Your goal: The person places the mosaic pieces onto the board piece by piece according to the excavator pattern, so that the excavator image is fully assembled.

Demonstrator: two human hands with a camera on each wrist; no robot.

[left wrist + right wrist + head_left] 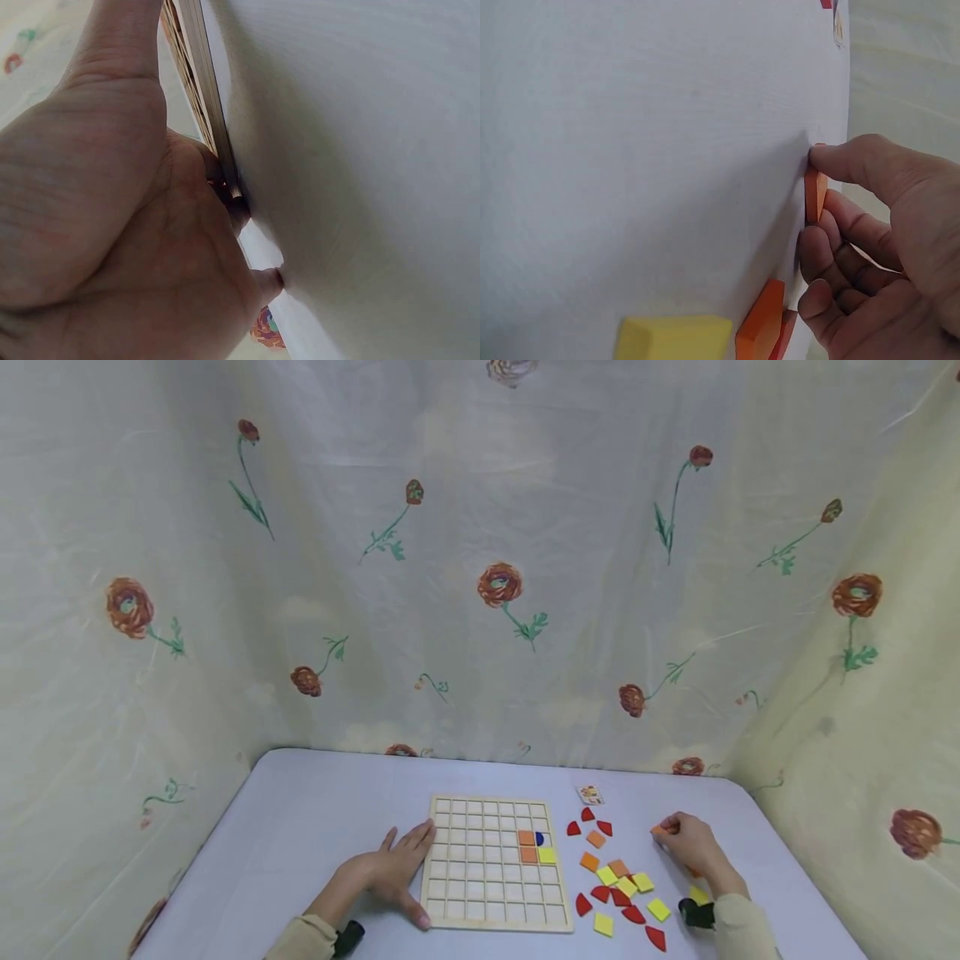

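Observation:
My right hand (692,842) pinches an orange square tile (816,187) between thumb and fingertips, low over the right side of the table. My left hand (401,868) lies with fingers spread along the left edge of a wooden grid board (498,928), thumb by its near corner. In the left wrist view the fingers touch the board's side and the cloth. On the board's right part sit an orange square (527,837), another orange square (528,855), a yellow square (547,856) and a dark blue half-round piece (539,838).
Right of the board lie several red quarter-round pieces (584,905), yellow squares (658,909) and orange squares (589,861). A small printed card (590,795) lies farther back. Close under the right hand are a yellow tile (675,337) and an orange tile (761,322). Flowered curtains (495,693) surround the table.

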